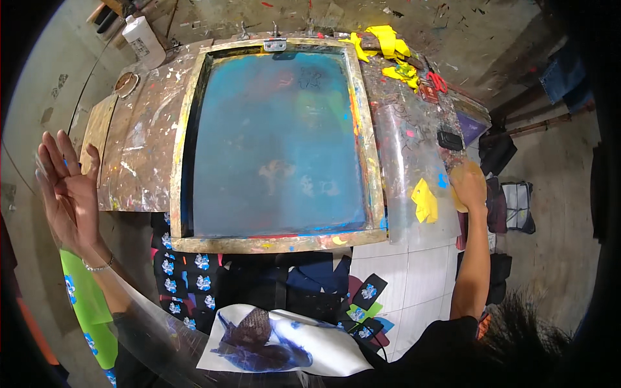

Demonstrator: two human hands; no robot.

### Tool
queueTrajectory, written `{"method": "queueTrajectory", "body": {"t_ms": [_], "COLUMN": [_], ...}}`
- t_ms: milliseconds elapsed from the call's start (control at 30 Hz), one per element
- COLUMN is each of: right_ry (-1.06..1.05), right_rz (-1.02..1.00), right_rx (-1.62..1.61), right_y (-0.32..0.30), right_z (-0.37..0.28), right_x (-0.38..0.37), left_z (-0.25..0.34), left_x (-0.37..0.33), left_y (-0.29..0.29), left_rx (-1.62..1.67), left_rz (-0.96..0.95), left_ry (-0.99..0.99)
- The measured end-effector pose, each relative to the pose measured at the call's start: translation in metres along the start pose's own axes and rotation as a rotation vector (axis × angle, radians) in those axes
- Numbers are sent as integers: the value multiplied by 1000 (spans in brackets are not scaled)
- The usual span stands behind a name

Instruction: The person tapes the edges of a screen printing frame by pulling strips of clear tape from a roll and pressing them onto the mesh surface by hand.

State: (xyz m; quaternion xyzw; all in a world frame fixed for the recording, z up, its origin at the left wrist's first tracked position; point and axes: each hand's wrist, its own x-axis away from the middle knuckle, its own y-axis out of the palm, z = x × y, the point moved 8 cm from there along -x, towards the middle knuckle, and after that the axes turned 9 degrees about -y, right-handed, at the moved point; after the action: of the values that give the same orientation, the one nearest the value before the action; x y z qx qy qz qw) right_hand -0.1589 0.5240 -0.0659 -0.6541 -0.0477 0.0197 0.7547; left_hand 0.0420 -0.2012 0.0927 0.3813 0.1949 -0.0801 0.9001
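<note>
My left hand [72,205] is raised at the left of the table, palm showing and fingers stretched out. Below it, a clear plastic sheet [145,302] runs across my left forearm. On the right, my right hand [471,187] is closed on an amber round thing, apparently a tape roll [480,173], its far side partly hidden by the fingers. Between the hands lies a wood-framed printing screen [278,149] with blue-grey mesh, held at its far edge by a metal clamp [275,44]. Beside my right hand are a yellow cloth scrap [425,201] and another clear sheet [396,149].
Yellow rags [388,42], red scissors [437,82] and a black box-shaped object [450,140] sit on the table's right side. A white bottle [143,42] stands far left. Black printed pieces [186,278] hang or lie below the screen. Green printed fabric [84,304] is at the left.
</note>
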Motion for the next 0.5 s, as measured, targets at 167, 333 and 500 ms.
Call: {"method": "queueTrajectory", "body": {"t_ms": [167, 333, 500], "right_ry": [164, -595, -1201], "right_rz": [-27, 579, 339], "right_rx": [-103, -822, -1009], "right_y": [-79, -201, -195], "right_z": [-29, -198, -311], "right_x": [23, 171, 210], "left_z": [20, -6, 0], "left_x": [2, -10, -2], "left_y": [-1, -15, -25], "left_rx": [-57, 33, -11], "left_rz": [24, -51, 3], "left_ry": [24, -27, -6]}}
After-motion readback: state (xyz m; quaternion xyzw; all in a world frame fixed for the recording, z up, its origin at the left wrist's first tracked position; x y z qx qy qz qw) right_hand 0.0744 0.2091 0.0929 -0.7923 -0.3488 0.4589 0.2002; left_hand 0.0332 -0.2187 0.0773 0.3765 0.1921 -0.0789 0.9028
